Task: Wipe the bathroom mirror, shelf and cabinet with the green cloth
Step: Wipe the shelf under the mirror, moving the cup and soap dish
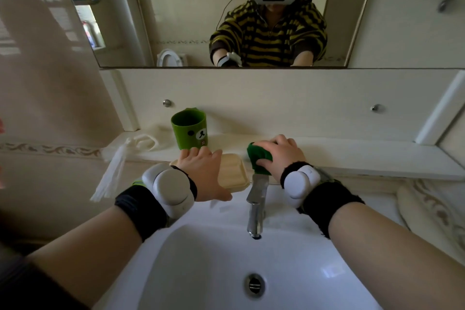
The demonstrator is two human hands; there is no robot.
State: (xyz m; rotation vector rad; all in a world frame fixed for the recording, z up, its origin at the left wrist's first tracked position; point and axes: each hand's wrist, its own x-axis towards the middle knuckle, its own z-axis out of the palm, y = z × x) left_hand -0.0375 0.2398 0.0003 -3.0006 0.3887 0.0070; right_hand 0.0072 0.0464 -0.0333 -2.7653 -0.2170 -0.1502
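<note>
My right hand point(279, 155) grips the bunched green cloth point(259, 157) and presses it on the white shelf point(352, 156) just behind the tap. My left hand point(201, 171) lies over the left part of a cream soap box point(232, 171), thumb curled along its front edge and fingers reaching the base of the green bear cup point(190, 128). The mirror point(201, 20) fills the wall above the shelf and reflects me. The pale cabinet door point(412, 12) is at the upper right.
A chrome tap point(256, 206) juts over the white basin point(226, 259) right below my hands. A white plastic bag point(118, 161) hangs off the shelf's left end. Two round knobs, one point(166, 102) and another point(375, 108), sit on the panel under the mirror. A tiled wall closes the left side.
</note>
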